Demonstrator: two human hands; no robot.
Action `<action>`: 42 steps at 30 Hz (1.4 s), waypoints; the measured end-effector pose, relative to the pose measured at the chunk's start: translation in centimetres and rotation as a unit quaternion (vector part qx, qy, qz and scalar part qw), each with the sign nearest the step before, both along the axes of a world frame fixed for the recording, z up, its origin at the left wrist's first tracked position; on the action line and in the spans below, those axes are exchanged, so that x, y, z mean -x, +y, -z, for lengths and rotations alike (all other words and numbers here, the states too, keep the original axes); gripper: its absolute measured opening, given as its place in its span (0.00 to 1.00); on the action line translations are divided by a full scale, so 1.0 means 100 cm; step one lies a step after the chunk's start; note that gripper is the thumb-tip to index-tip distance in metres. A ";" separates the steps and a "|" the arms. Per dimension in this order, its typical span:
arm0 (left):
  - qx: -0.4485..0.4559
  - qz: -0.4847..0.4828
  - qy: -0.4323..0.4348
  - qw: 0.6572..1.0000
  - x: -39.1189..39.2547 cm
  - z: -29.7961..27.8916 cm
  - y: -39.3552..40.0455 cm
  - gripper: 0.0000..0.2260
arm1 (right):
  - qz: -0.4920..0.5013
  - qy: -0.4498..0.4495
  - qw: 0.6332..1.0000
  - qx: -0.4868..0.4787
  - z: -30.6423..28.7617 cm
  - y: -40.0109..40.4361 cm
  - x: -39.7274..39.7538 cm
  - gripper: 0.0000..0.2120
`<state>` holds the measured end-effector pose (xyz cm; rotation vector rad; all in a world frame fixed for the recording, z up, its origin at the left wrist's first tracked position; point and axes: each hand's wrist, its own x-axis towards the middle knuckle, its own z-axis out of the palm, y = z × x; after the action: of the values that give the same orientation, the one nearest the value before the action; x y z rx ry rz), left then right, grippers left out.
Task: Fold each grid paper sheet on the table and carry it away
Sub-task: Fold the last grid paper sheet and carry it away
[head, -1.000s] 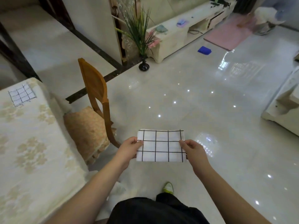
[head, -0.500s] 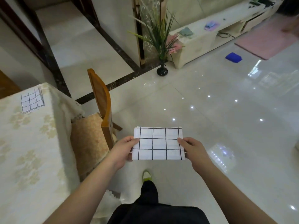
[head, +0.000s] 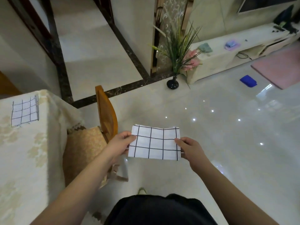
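Observation:
A folded white grid paper sheet (head: 155,142) with black lines hangs in the air over the glossy floor, in front of me. My left hand (head: 119,144) pinches its left edge and my right hand (head: 190,149) pinches its right edge. A second grid paper sheet (head: 24,112) lies flat on the table (head: 24,159) at the left, near the table's far corner.
A wooden chair (head: 106,116) with a woven cushion stands between the table and me. A dark vase with a plant (head: 172,83) sits on the floor ahead. A white low cabinet (head: 227,57), a blue object (head: 248,80) and a pink mat (head: 279,67) lie at the right.
My view has swung to the left, so the table, its sheet and the chair have shifted toward the right. Both hands keep holding the folded sheet the same way.

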<state>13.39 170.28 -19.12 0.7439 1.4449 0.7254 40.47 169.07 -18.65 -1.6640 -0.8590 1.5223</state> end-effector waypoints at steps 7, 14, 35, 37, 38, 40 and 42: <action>0.008 -0.066 -0.015 0.998 -0.010 0.011 0.077 0.04 | -0.033 -0.032 0.999 0.001 0.009 0.098 -0.004 0.10; 0.014 -0.081 0.017 0.996 -0.015 0.007 0.167 0.06 | -0.088 -0.018 0.996 0.004 0.023 0.216 -0.010 0.10; -0.023 -0.281 0.038 0.959 0.106 -0.017 0.343 0.09 | -0.321 -0.039 0.946 -0.027 0.020 0.517 0.156 0.06; -0.026 -0.292 0.059 0.954 0.126 -0.016 0.353 0.08 | -0.341 -0.047 0.938 -0.029 0.017 0.538 0.184 0.06; -0.029 -0.293 0.075 0.953 0.137 -0.015 0.359 0.08 | -0.354 -0.046 0.934 -0.032 0.015 0.548 0.197 0.06; -0.029 -0.300 0.098 0.948 0.156 -0.012 0.370 0.08 | -0.381 -0.038 0.923 -0.034 0.012 0.566 0.220 0.06; -0.020 -0.317 0.111 0.942 0.174 -0.011 0.381 0.08 | -0.393 -0.031 0.918 -0.034 0.011 0.583 0.242 0.06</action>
<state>-4.01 208.35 -17.97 0.3862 1.9095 1.1907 16.29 227.40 -19.77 -1.3769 -1.7362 1.9136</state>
